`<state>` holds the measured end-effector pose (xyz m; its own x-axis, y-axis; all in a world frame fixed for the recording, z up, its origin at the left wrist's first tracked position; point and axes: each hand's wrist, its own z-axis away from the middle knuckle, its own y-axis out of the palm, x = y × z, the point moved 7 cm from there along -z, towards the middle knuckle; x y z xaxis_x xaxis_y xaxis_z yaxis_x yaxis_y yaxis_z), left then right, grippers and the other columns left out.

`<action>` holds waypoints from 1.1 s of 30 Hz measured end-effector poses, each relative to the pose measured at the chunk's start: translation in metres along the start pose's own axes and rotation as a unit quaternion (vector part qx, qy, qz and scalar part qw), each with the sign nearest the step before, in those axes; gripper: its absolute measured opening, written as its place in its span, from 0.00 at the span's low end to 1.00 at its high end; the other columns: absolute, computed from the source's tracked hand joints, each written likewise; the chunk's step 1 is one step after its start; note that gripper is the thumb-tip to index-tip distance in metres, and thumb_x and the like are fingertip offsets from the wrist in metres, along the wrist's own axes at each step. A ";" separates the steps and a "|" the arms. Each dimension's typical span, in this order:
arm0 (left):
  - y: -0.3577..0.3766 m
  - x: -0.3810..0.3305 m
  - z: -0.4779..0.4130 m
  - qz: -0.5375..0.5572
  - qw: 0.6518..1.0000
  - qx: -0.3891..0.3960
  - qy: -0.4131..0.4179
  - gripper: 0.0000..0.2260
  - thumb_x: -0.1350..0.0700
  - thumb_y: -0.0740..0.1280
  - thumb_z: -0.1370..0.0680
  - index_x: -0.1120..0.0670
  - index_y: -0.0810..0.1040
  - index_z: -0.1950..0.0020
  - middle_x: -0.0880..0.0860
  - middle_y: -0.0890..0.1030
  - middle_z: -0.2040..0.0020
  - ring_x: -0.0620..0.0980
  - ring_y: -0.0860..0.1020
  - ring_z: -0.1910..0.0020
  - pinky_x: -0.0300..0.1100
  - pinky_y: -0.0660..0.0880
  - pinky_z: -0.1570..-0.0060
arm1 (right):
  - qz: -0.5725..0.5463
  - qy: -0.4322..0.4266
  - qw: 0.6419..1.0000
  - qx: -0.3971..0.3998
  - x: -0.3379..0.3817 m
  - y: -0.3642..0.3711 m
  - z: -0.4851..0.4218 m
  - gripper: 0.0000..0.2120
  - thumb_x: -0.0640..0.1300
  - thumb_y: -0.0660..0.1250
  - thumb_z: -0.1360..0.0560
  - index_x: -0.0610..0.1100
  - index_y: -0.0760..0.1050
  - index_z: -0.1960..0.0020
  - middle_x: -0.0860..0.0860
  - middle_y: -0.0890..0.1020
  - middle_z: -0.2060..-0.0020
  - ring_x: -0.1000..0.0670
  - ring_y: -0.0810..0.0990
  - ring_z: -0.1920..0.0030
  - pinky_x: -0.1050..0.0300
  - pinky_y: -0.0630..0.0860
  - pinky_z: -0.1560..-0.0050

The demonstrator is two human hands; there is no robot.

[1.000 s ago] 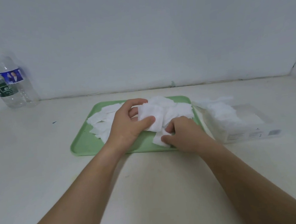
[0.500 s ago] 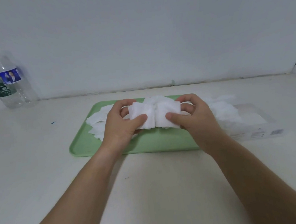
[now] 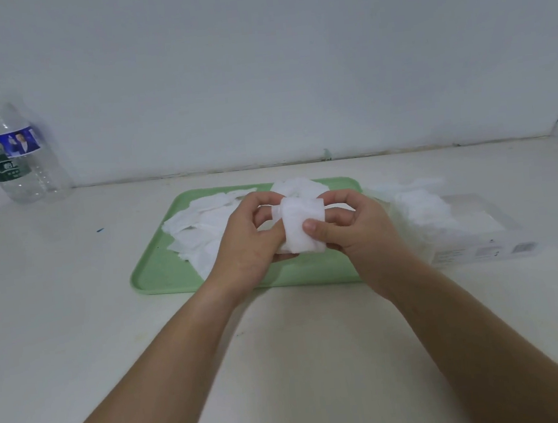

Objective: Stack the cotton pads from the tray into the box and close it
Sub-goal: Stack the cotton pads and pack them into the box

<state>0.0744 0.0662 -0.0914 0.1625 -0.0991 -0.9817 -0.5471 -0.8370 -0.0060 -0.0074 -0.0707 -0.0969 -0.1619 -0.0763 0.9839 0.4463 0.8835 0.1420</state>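
Gripping one cotton pad stack [image 3: 301,226] over green tray [image 3: 160,275], left hand [image 3: 250,245], right hand [image 3: 352,231]

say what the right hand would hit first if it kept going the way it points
Probably the left hand: the right hand points leftward, with the stack of cotton pads pinched between both hands. Depth is hard to judge.

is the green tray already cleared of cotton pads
No, loose cotton pads lie spread across the left half of the green tray.
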 end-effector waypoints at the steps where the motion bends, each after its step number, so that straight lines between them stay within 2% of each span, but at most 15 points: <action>1: 0.000 -0.001 0.000 0.002 1.000 -0.001 0.000 0.09 0.65 0.68 0.21 0.51 0.76 0.47 0.46 0.85 0.54 0.47 0.84 0.59 0.44 0.82 0.63 | 0.011 -0.005 1.000 -0.008 0.002 -0.001 0.000 0.18 0.33 0.76 0.30 0.41 0.75 0.44 0.41 0.86 0.58 0.43 0.84 0.59 0.41 0.79 0.46; 6: 0.000 -0.003 0.001 0.021 1.000 -0.012 -0.011 0.04 0.61 0.64 0.18 0.53 0.77 0.47 0.48 0.83 0.57 0.45 0.82 0.62 0.43 0.81 0.65 | 0.068 -0.024 0.997 -0.038 0.005 -0.002 0.002 0.17 0.35 0.78 0.31 0.42 0.76 0.46 0.49 0.85 0.63 0.46 0.83 0.63 0.51 0.78 0.56; 10: 0.000 -0.002 0.000 0.039 0.999 -0.005 -0.018 0.04 0.54 0.65 0.17 0.53 0.78 0.47 0.46 0.82 0.55 0.48 0.83 0.60 0.42 0.80 0.65 | 0.110 -0.029 0.992 -0.058 0.003 -0.005 0.002 0.18 0.41 0.79 0.32 0.47 0.76 0.47 0.50 0.79 0.62 0.47 0.79 0.64 0.52 0.75 0.58; 11: 0.002 -0.004 0.001 0.031 0.999 0.006 -0.010 0.04 0.55 0.68 0.19 0.54 0.77 0.45 0.46 0.84 0.54 0.48 0.83 0.58 0.43 0.81 0.62 | 0.115 -0.029 0.991 -0.067 0.003 -0.006 0.002 0.18 0.43 0.80 0.32 0.48 0.75 0.47 0.50 0.78 0.61 0.49 0.78 0.64 0.52 0.75 0.58; 13: 0.003 -0.005 0.002 -0.001 1.000 0.028 0.011 0.14 0.61 0.74 0.23 0.53 0.76 0.40 0.48 0.85 0.48 0.51 0.86 0.54 0.46 0.83 0.54 | 0.120 -0.025 0.989 -0.084 0.004 -0.007 0.003 0.19 0.45 0.79 0.31 0.50 0.75 0.45 0.51 0.77 0.57 0.51 0.78 0.62 0.54 0.76 0.57; 17: -0.001 -0.006 0.001 -0.022 0.998 0.044 0.028 0.21 0.69 0.72 0.25 0.52 0.74 0.36 0.53 0.84 0.42 0.57 0.86 0.51 0.49 0.82 0.49 | 0.070 0.006 0.996 -0.047 0.001 -0.002 0.003 0.20 0.49 0.75 0.28 0.50 0.75 0.38 0.50 0.80 0.50 0.53 0.83 0.55 0.52 0.80 0.50; 19: -0.005 -0.009 0.002 -0.021 0.999 0.036 0.035 0.23 0.70 0.72 0.25 0.51 0.74 0.35 0.55 0.84 0.42 0.56 0.86 0.51 0.48 0.82 0.50 | 0.071 0.006 0.996 -0.047 0.001 -0.001 0.003 0.18 0.52 0.72 0.27 0.51 0.76 0.39 0.47 0.81 0.47 0.53 0.82 0.54 0.52 0.79 0.51; 21: -0.014 -0.014 0.001 -0.021 0.999 0.002 0.042 0.23 0.70 0.71 0.25 0.50 0.74 0.35 0.54 0.84 0.44 0.50 0.85 0.54 0.44 0.82 0.54 | 0.103 -0.006 0.993 -0.065 0.002 -0.004 0.004 0.10 0.48 0.69 0.23 0.49 0.77 0.42 0.45 0.81 0.47 0.52 0.81 0.56 0.55 0.76 0.54; 23: -0.033 -0.020 -0.002 -0.009 0.997 -0.063 0.044 0.23 0.70 0.71 0.25 0.50 0.75 0.35 0.51 0.84 0.46 0.44 0.84 0.55 0.43 0.81 0.54 | 0.165 -0.026 0.983 -0.071 0.005 -0.005 0.004 0.05 0.43 0.68 0.22 0.47 0.79 0.47 0.43 0.82 0.53 0.50 0.79 0.59 0.59 0.74 0.57; 25: -0.056 -0.027 -0.007 0.007 0.991 -0.126 0.036 0.22 0.69 0.71 0.25 0.49 0.75 0.36 0.51 0.84 0.45 0.44 0.84 0.54 0.47 0.83 0.51 | 0.205 -0.037 0.976 -0.064 0.008 -0.003 0.004 0.04 0.38 0.68 0.23 0.44 0.81 0.51 0.41 0.82 0.59 0.50 0.78 0.62 0.65 0.73 0.63; 27: -0.075 -0.034 -0.012 0.009 0.987 -0.161 0.024 0.21 0.68 0.70 0.25 0.49 0.75 0.36 0.51 0.83 0.44 0.47 0.84 0.53 0.47 0.83 0.51 | 0.216 -0.036 0.974 -0.055 0.013 -0.001 0.004 0.05 0.36 0.67 0.23 0.42 0.82 0.53 0.37 0.82 0.58 0.51 0.77 0.66 0.67 0.72 0.66; 30: -0.095 -0.038 -0.014 -0.009 0.986 -0.166 0.014 0.21 0.68 0.69 0.25 0.50 0.75 0.36 0.52 0.82 0.43 0.47 0.83 0.52 0.44 0.83 0.53 | 0.240 -0.043 0.969 -0.043 0.024 0.009 -0.001 0.07 0.37 0.67 0.25 0.46 0.82 0.55 0.36 0.82 0.58 0.48 0.77 0.64 0.58 0.73 0.63; 33: -0.111 -0.028 -0.007 -0.009 0.982 -0.188 0.021 0.20 0.67 0.68 0.25 0.50 0.75 0.37 0.53 0.82 0.42 0.46 0.83 0.53 0.43 0.82 0.55 | 0.267 -0.059 0.962 -0.030 0.029 0.027 -0.010 0.07 0.38 0.69 0.27 0.49 0.82 0.57 0.44 0.84 0.62 0.51 0.80 0.64 0.54 0.77 0.58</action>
<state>0.1365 0.1581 -0.0623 0.2077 -0.0971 -0.9734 -0.2039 -0.9775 0.0540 0.0086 -0.0534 -0.0631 0.0075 0.4357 0.9001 0.5424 0.7544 -0.3697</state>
